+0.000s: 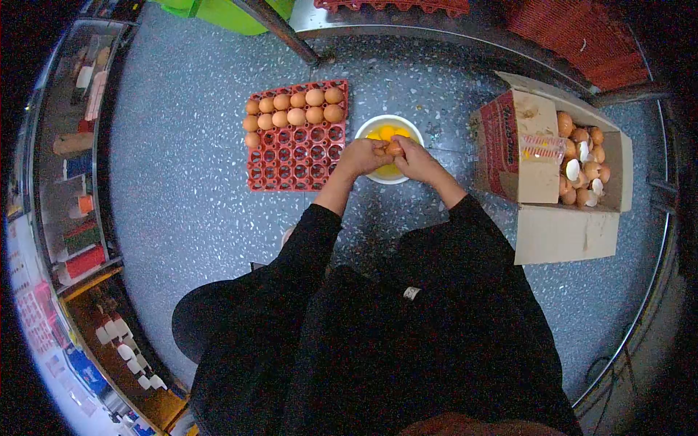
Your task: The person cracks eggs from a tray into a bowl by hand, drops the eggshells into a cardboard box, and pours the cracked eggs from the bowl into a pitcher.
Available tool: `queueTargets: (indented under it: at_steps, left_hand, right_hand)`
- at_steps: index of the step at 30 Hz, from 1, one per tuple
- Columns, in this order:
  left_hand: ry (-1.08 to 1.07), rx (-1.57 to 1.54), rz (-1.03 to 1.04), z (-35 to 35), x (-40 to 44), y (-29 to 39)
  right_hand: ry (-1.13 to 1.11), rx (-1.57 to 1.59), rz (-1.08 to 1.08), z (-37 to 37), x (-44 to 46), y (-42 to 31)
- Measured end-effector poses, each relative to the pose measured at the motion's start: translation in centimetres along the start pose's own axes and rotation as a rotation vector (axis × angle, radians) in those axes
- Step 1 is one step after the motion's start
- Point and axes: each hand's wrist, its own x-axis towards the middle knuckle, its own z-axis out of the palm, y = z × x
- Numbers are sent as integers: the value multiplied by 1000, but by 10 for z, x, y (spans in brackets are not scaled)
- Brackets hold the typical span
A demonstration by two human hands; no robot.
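Note:
Both hands meet over a white bowl [417, 131] on the speckled floor, in which several yellow yolks [387, 132] show. Between my left hand [359, 158] and my right hand [420, 161] is a brown egg [394, 148], gripped by the fingers of both. Whether its shell is cracked I cannot make out. To the left of the bowl lies a red egg tray [297, 157]. Brown eggs [296, 116] fill its two far rows, with one more at the left of the third row; the nearer cups hold none.
An open cardboard box [538, 116] at the right holds many brown eggshells [582, 166]; its flap [566, 234] spreads toward me. A metal leg [280, 33] and a green container [233, 13] stand at the far side. Shelves [76, 145] line the left edge.

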Motion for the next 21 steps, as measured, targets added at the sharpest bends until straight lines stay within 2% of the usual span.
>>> queueTargets:
  at_steps: [8,10,21]
  left_hand:
    - [0,69,-17,-11,-3,9]
    - [26,111,-4,-10,-2,9]
    - [74,209,83,-3,2,6]
  right_hand:
    - [14,42,-18,2,4,-1]
    - [74,27,-27,5,3,-1]
    - [36,46,-4,15,0,11]
